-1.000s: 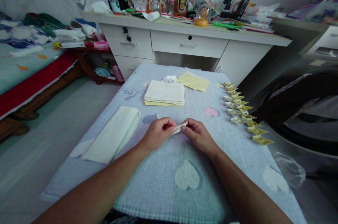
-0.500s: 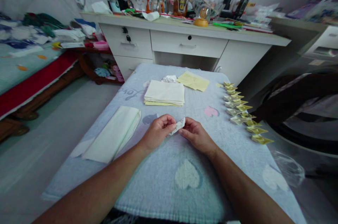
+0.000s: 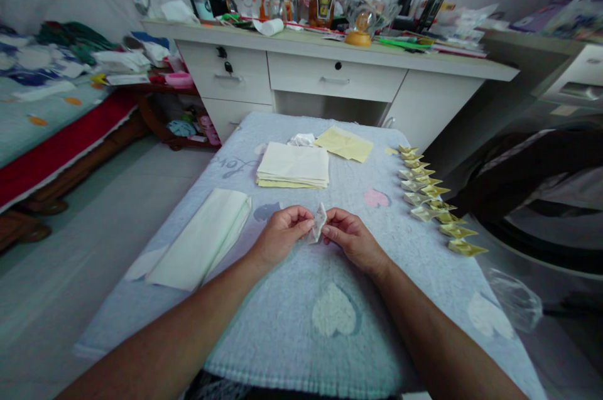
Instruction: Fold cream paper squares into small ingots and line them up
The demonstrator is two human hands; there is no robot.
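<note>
Between my two hands, a small piece of folded paper [image 3: 319,223] is held a little above the cloth-covered table. My left hand [image 3: 286,230] pinches its left side with thumb and fingers. From the right, my right hand [image 3: 351,235] grips the other side in the same way. Beyond the hands lies a stack of white and yellow paper sheets [image 3: 293,164]. A long folded white paper bundle [image 3: 202,240] rests left of my left hand. Several folded paper boats [image 3: 426,189] stand in a row along the table's right side.
Yellow sheets [image 3: 345,144] and a crumpled white tissue [image 3: 302,140] lie behind the stack. A white desk [image 3: 301,48] crowded with jars and small items stands past the table [image 3: 282,337]. A bed [image 3: 61,117] is at left, a washing machine [image 3: 575,86] at right.
The folded paper has turned from a slant to nearly upright between my fingers. My hands have drawn slightly closer together. The things on the table have stayed in place.
</note>
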